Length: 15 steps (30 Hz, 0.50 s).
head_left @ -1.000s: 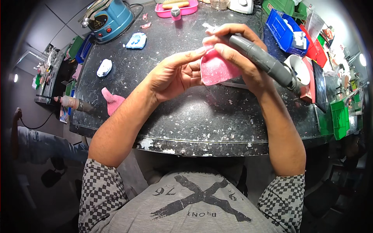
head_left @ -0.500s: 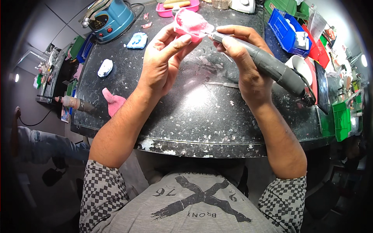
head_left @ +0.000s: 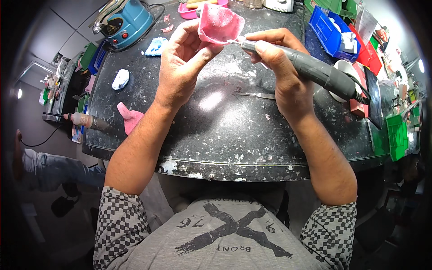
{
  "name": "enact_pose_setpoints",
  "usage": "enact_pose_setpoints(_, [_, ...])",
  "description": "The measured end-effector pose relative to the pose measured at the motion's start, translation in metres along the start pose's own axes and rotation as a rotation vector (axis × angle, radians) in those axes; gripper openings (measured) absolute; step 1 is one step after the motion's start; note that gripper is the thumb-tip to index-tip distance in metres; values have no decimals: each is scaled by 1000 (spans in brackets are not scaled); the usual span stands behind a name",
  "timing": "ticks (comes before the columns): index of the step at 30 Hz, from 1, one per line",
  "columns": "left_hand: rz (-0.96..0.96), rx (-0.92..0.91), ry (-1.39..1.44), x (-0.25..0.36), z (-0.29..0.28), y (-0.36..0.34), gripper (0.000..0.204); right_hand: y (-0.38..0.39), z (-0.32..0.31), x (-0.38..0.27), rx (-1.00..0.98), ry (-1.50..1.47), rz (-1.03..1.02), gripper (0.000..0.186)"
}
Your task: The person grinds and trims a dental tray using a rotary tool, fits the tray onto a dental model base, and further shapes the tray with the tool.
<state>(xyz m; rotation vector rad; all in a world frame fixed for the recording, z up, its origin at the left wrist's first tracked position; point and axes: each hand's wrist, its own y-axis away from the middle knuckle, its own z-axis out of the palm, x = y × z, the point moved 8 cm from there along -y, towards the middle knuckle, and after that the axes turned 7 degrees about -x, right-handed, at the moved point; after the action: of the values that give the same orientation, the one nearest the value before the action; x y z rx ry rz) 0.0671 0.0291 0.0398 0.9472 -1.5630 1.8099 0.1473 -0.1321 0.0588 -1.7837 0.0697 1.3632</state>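
My left hand (head_left: pixel 180 72) grips a pink acrylic dental tray (head_left: pixel 221 24) by its left and lower edge, thumb in front. My right hand (head_left: pixel 288 74) is wrapped round a dark grey rotary handpiece (head_left: pixel 310 67), held much like a pen. The bit of the handpiece meets or nearly meets the tray's lower right edge; contact is hard to tell. Below the hands, a thin metal hand tool (head_left: pixel 261 95) lies on the black bench (head_left: pixel 216 139). A second pink tray with a stubby handle (head_left: pixel 130 119) rests beside my left forearm.
A blue machine (head_left: pixel 126 27) stands at the back left, near a blue-and-white lump (head_left: pixel 156 47) and a white lump (head_left: pixel 120 79). Blue bins (head_left: pixel 330 33) and a red bin (head_left: pixel 370 56) line the right. Another person's leg (head_left: pixel 63 166) shows at far left.
The pink tray has turned in my left hand and shifted slightly left. My right hand has moved a little left with it, the handpiece now lying flatter.
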Motion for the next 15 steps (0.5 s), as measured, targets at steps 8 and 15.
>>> enact_pose_setpoints(8, [9, 6, -18, 1, 1, 0, 42, 1, 1, 1, -12, -7, 0, 16])
enact_pose_setpoints(15, [-3, 5, -69, -1, -1, 1, 43, 0, 2, 0, -14, 2, 8, 15])
